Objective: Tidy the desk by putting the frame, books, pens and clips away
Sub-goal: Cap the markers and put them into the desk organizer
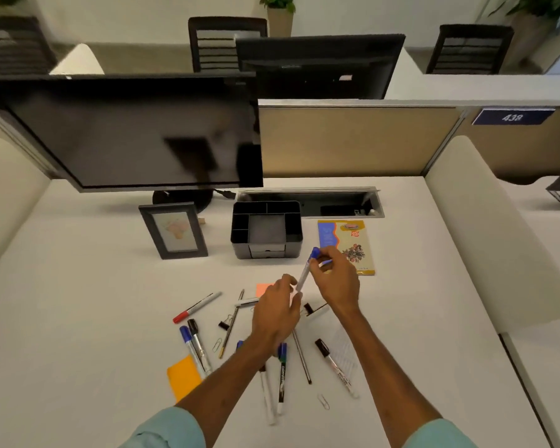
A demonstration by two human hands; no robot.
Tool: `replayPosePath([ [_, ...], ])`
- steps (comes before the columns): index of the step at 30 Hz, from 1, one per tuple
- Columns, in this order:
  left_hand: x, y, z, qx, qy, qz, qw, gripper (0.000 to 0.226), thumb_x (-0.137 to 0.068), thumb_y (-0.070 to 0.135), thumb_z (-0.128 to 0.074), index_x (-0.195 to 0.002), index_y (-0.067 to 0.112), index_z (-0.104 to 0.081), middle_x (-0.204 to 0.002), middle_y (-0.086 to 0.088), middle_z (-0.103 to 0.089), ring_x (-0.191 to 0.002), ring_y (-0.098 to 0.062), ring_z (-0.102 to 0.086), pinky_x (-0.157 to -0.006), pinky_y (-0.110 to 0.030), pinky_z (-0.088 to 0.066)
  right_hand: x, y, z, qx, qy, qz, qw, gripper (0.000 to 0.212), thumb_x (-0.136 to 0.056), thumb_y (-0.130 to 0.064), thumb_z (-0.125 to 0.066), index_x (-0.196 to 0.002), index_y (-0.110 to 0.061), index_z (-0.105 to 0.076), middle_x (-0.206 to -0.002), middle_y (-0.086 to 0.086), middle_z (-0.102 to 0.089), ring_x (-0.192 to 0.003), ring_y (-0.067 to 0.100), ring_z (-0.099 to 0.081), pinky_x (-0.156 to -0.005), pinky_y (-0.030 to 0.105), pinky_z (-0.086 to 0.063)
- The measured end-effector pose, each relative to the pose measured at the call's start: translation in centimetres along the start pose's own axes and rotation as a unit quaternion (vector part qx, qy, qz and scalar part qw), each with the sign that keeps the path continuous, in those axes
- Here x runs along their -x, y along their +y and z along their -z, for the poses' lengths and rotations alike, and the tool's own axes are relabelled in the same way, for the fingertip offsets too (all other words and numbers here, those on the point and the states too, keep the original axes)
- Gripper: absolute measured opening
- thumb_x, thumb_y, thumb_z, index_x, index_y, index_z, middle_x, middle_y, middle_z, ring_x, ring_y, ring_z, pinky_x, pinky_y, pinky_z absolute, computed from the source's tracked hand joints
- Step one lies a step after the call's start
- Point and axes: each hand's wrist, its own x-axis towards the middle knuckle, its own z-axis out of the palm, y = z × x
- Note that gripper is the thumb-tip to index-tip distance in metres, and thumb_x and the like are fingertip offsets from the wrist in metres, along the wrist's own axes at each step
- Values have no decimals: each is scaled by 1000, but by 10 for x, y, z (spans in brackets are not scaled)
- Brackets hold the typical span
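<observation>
My right hand [335, 279] pinches a blue-capped marker [307, 270] near its top, and it hangs tilted above the desk. My left hand [277, 310] grips the same marker at its lower end. Behind the hands stands a black desk organizer [267, 229] with open compartments. A black picture frame [173, 230] stands upright to its left. A yellow and blue book [348, 242] lies flat to the organizer's right. Several markers and pens [196, 349] lie scattered on the desk below my arms, with a black binder clip [224, 323] and paper clips [323, 401].
A large monitor [126, 134] stands at the back left over the white desk [78, 318]. An open cable tray [330, 203] sits behind the organizer. Orange sticky notes [183, 376] lie near the front left, a pink note [264, 289] by my left hand. A padded divider [485, 227] bounds the right side.
</observation>
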Motion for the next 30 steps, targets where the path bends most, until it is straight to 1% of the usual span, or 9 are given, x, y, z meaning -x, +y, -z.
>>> replayPosePath([
  [4, -9, -27, 10, -24, -19, 4, 1000, 31, -105, 31, -52, -136, 28, -49, -131, 3, -63, -115, -16, -59, -85, -29, -52, -37, -31, -8, -26, 94, 27, 995, 20, -95, -33, -76, -111, -27, -66, -93, -16, -63, -74, -3, -60, -63, 10, -41],
  [7, -17, -40, 14, -30, -29, 14, 999, 34, -103, 29, -56, -136, 28, -50, -132, 3, -63, -116, -17, -59, -87, -29, -52, -64, -52, -10, -40, 119, 47, 991, 18, -96, -34, -73, -111, -27, -65, -97, -13, -69, -80, 5, -65, -63, 14, -44],
  [10, -24, -50, 15, -30, -37, 19, 999, 35, -103, 27, -56, -137, 29, -50, -133, 4, -64, -117, -17, -60, -90, -32, -53, -89, -70, -17, -55, 128, 73, 988, 16, -98, -34, -69, -111, -28, -65, -99, -11, -72, -86, 7, -68, -69, 21, -54],
  [15, -36, -60, 14, -36, -53, 23, 998, 36, -103, 27, -56, -138, 29, -49, -133, 4, -64, -117, -17, -61, -91, -32, -55, -122, -94, -47, -39, 91, 100, 990, 16, -100, -29, -67, -115, -23, -70, -102, -9, -75, -91, 9, -71, -82, 38, -62],
  [18, -41, -66, 13, -33, -53, 24, 998, 36, -103, 27, -56, -138, 29, -49, -133, 5, -64, -117, -15, -61, -91, -30, -55, -136, -100, -68, 12, 63, 96, 993, 18, -102, -29, -66, -117, -22, -71, -106, -5, -76, -100, 17, -70, -97, 48, -53],
  [20, -44, -71, 11, -32, -53, 22, 998, 37, -103, 28, -57, -139, 30, -48, -133, 6, -65, -116, -14, -61, -91, -28, -54, -146, -101, -78, 49, 49, 88, 994, 19, -103, -30, -64, -119, -23, -71, -110, -4, -76, -106, 18, -68, -103, 44, -45],
  [22, -48, -75, 10, -30, -53, 21, 998, 38, -103, 29, -57, -139, 31, -48, -133, 7, -65, -116, -13, -62, -91, -27, -54, -156, -102, -87, 75, 35, 77, 994, 21, -103, -31, -64, -122, -24, -70, -115, -3, -75, -110, 19, -65, -101, 39, -38],
  [27, -54, -83, 10, -23, -57, 25, 998, 38, -102, 27, -58, -139, 32, -48, -132, 6, -66, -114, -14, -63, -91, -30, -56, -167, -96, -105, 105, -2, 45, 993, 26, -102, -33, -67, -125, -22, -72, -119, 1, -73, -123, 22, -56, -104, 43, -33],
  [30, -58, -88, 11, -21, -60, 32, 997, 39, -102, 26, -58, -139, 30, -48, -131, 4, -66, -113, -15, -63, -90, -30, -55, -167, -91, -113, 110, -19, 32, 993, 27, -100, -33, -69, -125, -23, -72, -113, 1, -73, -126, 22, -51, -104, 43, -32],
])
